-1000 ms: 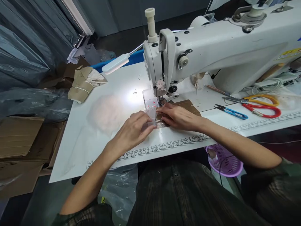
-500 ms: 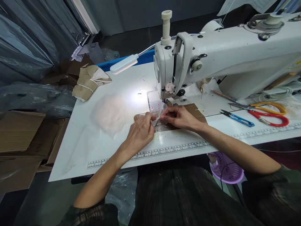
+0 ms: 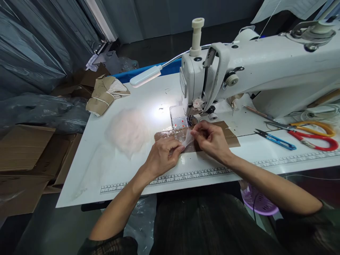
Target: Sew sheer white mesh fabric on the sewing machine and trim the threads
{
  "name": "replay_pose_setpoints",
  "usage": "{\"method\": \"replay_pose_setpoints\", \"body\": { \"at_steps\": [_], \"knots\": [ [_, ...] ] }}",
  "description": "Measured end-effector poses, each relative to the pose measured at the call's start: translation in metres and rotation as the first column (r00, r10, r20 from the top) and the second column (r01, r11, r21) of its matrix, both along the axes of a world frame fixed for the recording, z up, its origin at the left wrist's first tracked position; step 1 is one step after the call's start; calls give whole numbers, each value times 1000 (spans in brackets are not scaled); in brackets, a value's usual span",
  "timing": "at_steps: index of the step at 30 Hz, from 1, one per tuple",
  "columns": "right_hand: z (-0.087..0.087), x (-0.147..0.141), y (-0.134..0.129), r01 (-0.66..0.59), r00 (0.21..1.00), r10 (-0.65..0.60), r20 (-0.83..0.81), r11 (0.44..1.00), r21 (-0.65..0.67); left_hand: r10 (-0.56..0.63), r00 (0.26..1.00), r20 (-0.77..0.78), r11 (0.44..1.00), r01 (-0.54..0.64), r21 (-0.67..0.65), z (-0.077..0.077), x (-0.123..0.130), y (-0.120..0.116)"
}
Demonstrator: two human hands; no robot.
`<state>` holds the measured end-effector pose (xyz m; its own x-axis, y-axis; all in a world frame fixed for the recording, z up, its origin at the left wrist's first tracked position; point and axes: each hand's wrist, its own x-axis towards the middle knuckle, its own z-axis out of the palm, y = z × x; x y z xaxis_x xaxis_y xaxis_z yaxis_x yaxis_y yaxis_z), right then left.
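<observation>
Between my two hands a small piece of sheer white fabric is held up off the table. My left hand pinches its lower left end between thumb and forefinger. At its upper right end, my right hand has a pinched hold, with the other fingers curled in. Beneath the hands lies a strip of brown tape or card, shiny toward its left part. Just behind the fabric stands the presser foot of a white sewing machine; the fabric seems apart from it.
A heap of pale pink sheer fabric lies left on the table. Blue thread snips and red-and-yellow-handled scissors lie right. A tied brown bundle sits at the far left corner; a lamp lights the surface. A printed ruler runs along the front edge.
The fabric is now stretched between the hands. My left hand has dropped lower, while my right has shifted slightly to the right. The whole view has shifted a little.
</observation>
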<state>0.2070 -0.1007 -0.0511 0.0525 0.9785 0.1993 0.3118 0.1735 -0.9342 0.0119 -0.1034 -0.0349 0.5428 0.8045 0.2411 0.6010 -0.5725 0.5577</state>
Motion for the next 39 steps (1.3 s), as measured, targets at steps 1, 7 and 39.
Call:
{"method": "replay_pose_setpoints", "body": {
  "at_steps": [1, 7, 39],
  "knots": [
    [-2, 4, -1, 32, 999, -32, -3, 999, -6, -14, 1000, 13, 999, 15, -31, 1, -1, -1],
    [-5, 11, -13, -19, 991, 26, -132, 998, 52, -117, 991, 71, 981, 126, -146, 0, -2, 0],
    [-3, 52, -17, 99, 729, -209, -652, 975, -201, 103, 963, 250, 971, -152, 183, 16, -28, -20]
  ]
}}
